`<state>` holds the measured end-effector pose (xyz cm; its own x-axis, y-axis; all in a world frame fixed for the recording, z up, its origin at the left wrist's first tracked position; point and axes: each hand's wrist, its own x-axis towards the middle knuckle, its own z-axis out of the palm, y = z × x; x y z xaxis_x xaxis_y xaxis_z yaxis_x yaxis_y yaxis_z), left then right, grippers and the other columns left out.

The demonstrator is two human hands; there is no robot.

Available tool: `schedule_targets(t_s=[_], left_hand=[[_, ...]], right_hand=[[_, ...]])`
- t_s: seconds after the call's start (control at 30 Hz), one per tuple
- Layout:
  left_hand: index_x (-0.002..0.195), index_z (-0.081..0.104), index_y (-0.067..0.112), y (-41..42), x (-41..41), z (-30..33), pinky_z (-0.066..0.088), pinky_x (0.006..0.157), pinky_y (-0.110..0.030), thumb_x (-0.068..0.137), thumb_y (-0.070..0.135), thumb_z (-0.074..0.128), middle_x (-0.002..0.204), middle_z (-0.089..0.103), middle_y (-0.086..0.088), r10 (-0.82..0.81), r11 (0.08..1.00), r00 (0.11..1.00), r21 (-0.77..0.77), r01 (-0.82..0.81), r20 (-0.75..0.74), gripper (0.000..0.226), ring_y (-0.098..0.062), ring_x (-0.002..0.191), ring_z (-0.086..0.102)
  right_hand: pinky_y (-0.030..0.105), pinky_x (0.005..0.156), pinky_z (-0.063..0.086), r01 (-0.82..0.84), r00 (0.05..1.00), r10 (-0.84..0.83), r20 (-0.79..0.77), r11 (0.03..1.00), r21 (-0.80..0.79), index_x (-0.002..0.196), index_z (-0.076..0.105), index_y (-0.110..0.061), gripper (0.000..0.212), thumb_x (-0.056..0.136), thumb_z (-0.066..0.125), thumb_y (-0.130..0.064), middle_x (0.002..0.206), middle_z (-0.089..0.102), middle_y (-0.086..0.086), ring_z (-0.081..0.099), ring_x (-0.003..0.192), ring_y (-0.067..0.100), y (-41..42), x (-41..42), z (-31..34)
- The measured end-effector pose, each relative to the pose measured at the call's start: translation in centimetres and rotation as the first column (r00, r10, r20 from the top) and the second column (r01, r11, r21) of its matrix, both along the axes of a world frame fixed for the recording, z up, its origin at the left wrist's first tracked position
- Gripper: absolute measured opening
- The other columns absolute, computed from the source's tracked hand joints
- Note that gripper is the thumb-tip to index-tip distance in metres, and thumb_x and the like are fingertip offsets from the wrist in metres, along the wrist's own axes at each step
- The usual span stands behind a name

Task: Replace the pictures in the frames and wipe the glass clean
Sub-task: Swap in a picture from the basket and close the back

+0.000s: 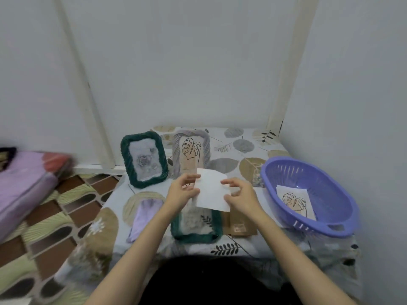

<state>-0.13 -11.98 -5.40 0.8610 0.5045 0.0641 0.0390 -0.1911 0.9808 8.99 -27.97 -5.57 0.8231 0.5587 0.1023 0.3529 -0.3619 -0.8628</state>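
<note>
Small table w/ leaf-print cloth (237,150), pushed into a wall corner; back and right edges shut in, near edge at the person's lap, left edge drops to a patterned floor.

Both hands up over mid-table. Left hand (182,191) and right hand (241,195) each pinch a side edge of a white rectangular paper sheet (211,190), fingers half-curled, thumb against forefinger; sheet blank on the side facing us, slightly tilted, held clear of the table.

Directly under the hands: dark-green rope-wound rectangular frame (196,225) lying flat, clear pane showing the cloth through it. Touching it on the right-hand side, a brown cardboard backing board (239,223), flat.

Beyond left hand: second green rope frame (144,159) upright, flower picture inside. Beyond the sheet: grey rope frame (191,150) upright w/ leaf line-drawing.

Right of right hand: lilac perforated plastic oval basket (308,194), a leaf-drawing print (296,201) lying in it.

Left of left forearm: pale lilac soft cloth (144,216), crumpled, apart from the flat frame.
</note>
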Motion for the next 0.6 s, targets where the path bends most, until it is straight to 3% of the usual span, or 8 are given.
schedule_targets(t_s=[0.1, 0.2, 0.3, 0.37, 0.47, 0.6], left_hand=[[0.105, 0.063, 0.003, 1.8, -1.2, -2.4, 0.049, 0.067, -0.009, 0.078, -0.009, 0.063, 0.107, 0.061, -0.011, 0.047, 0.995, 0.993, 0.095, -0.036, -0.111, 0.030, -0.012, 0.075, 0.056], [0.103, 0.066, 0.007, 2.9, -1.8, -4.4, 0.049, 0.077, -0.023, 0.077, -0.002, 0.067, 0.099, 0.064, -0.010, 0.067, 0.981, 0.974, 0.193, -0.024, -0.215, 0.028, -0.017, 0.083, 0.056], [0.107, 0.066, 0.006, 3.7, -2.0, -5.7, 0.040, 0.062, -0.012, 0.076, 0.002, 0.068, 0.081, 0.059, -0.004, 0.057, 0.937, 0.954, 0.345, 0.051, -0.295, 0.032, -0.014, 0.074, 0.050], [0.112, 0.065, 0.007, 3.9, -2.1, -6.0, 0.036, 0.061, -0.010, 0.076, 0.006, 0.069, 0.092, 0.061, -0.004, 0.028, 0.875, 0.936, 0.461, 0.147, -0.352, 0.037, -0.014, 0.082, 0.051], [0.113, 0.065, 0.010, 4.2, -2.2, -6.5, 0.035, 0.091, -0.022, 0.074, 0.017, 0.073, 0.125, 0.056, -0.009, 0.003, 0.780, 0.901, 0.565, 0.269, -0.433, 0.040, -0.020, 0.114, 0.050], [0.117, 0.063, 0.014, 4.0, -2.4, -6.8, 0.024, 0.107, -0.029, 0.074, 0.026, 0.075, 0.141, 0.039, -0.011, 0.032, 0.752, 0.878, 0.590, 0.294, -0.478, 0.047, -0.025, 0.131, 0.034]], right_hand=[[0.012, 0.056, 0.043, -0.008, 0.997, 0.004, -0.079, 0.998, -0.057, 0.102, 0.063, -0.019, 0.035, 0.075, 0.065, 0.004, 0.105, 0.058, 0.010, 0.054, 0.073, 0.012, 1.6, -1.2, -2.2], [0.020, 0.062, 0.043, -0.001, 0.999, -0.004, -0.041, 0.992, -0.127, 0.100, 0.063, -0.021, 0.037, 0.072, 0.067, 0.002, 0.107, 0.058, 0.013, 0.053, 0.065, 0.014, 2.6, -2.2, -3.9], [0.018, 0.070, 0.035, -0.079, 0.992, 0.101, 0.070, 0.960, -0.270, 0.105, 0.064, -0.015, 0.033, 0.075, 0.066, -0.001, 0.112, 0.049, 0.007, 0.047, 0.072, 0.013, 3.2, -2.6, -5.1], [0.017, 0.075, 0.031, -0.137, 0.975, 0.187, 0.117, 0.930, -0.340, 0.107, 0.064, -0.012, 0.031, 0.078, 0.064, -0.002, 0.117, 0.048, 0.008, 0.045, 0.086, 0.015, 3.3, -2.5, -5.6], [0.021, 0.088, 0.029, -0.146, 0.948, 0.257, 0.189, 0.878, -0.456, 0.112, 0.063, -0.016, 0.030, 0.082, 0.064, -0.011, 0.126, 0.048, 0.003, 0.040, 0.109, 0.021, 3.0, -2.2, -6.1], [0.032, 0.096, 0.029, -0.123, 0.926, 0.294, 0.237, 0.828, -0.547, 0.118, 0.059, -0.027, 0.032, 0.086, 0.061, -0.022, 0.139, 0.044, -0.004, 0.035, 0.114, 0.023, 2.4, -2.0, -5.9]])
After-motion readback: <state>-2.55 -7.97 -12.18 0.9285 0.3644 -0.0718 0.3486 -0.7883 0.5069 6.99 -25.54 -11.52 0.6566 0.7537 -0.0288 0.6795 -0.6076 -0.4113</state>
